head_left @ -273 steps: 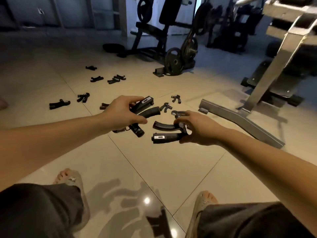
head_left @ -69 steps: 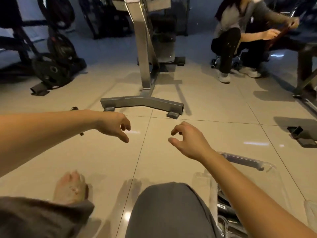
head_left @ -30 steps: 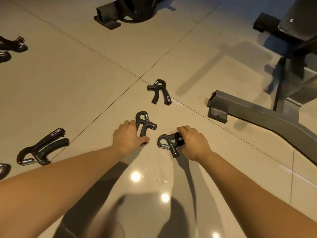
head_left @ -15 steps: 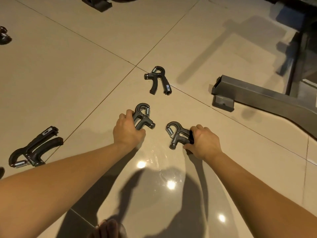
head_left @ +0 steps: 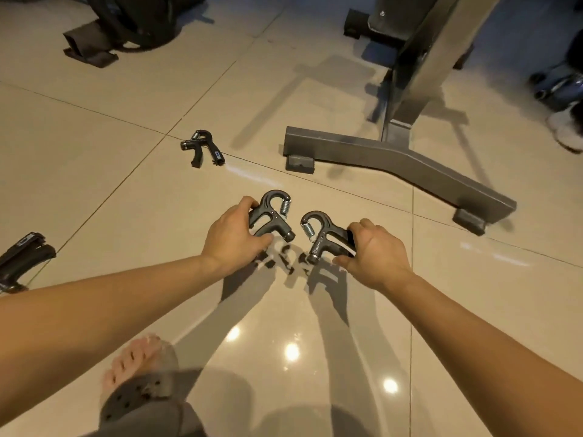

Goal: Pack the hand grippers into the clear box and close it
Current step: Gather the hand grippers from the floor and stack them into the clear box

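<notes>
My left hand (head_left: 232,239) grips one gripper (head_left: 272,217), my right hand (head_left: 377,252) another (head_left: 325,236); their handles hide under my fingers (head_left: 249,203). A bigger gripper (head_left: 22,260) is cut off at left.

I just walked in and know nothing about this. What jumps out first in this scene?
Two bare arms reach to the middle of the shiny tiled floor, the left hand and right hand each closed on a black spring gripper, left gripper and right gripper. A third gripper lies loose farther out to the left. A grey metal bench foot angles across the right.
</notes>
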{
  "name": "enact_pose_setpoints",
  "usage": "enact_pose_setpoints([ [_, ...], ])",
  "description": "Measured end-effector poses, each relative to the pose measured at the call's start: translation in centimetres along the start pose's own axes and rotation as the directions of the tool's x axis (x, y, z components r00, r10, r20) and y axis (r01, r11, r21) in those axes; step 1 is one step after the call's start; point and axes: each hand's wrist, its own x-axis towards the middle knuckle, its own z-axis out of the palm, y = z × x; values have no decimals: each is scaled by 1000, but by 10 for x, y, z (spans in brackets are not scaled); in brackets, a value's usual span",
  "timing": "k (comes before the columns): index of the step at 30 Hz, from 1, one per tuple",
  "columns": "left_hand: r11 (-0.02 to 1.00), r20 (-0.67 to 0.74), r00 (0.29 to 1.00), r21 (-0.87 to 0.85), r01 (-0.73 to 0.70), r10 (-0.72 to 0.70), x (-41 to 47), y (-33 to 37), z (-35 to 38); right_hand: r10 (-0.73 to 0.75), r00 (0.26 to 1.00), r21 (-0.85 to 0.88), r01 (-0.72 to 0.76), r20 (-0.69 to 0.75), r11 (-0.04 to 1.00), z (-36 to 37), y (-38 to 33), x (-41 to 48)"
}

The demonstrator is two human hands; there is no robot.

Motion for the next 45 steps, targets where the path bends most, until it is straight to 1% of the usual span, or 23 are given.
enact_pose_setpoints([
  [3, 996, -3, 996, -17, -92, 92, -43, 55, -2, -7, 999, -43, 5, -52, 999, -33, 33, -59],
  [6, 987, 10, 988, -46, -151, 151, -88, 106, -3, -31, 998, -110, 24, -62, 994, -65, 71, -120],
  [9, 977, 38, 977, -34, -210, 212, -135, 158, -1, -60, 996, -182, 47, -67, 982, -90, 112, -184],
  [15, 952, 93, 948, -11, -305, 305, -226, 257, 27, -39, 997, -232, 23, -62, 972, -112, 206, -312],
  [21, 945, 150, 933, -74, -319, 326, -311, 340, 91, 60, 997, -196, -69, -53, 978, -103, 304, -419],
  [27, 945, 184, 928, -113, -307, 323, -381, 409, 168, 132, 991, -172, -136, -35, 976, -90, 400, -497],
  [32, 952, 190, 934, -103, -287, 302, -428, 459, 217, 226, 974, -86, -227, -23, 970, -83, 468, -554],
  [37, 953, 219, 928, -94, -288, 302, -441, 493, 253, 289, 957, -4, -289, 14, 957, -54, 503, -584],
  [41, 954, 233, 936, -203, -220, 265, -443, 489, 282, 345, 937, 30, -347, 49, 938, -25, 511, -584],
  [45, 949, 306, 915, -253, -187, 262, -446, 466, 309, 365, 928, 85, -370, 74, 925, 14, 511, -578],
])
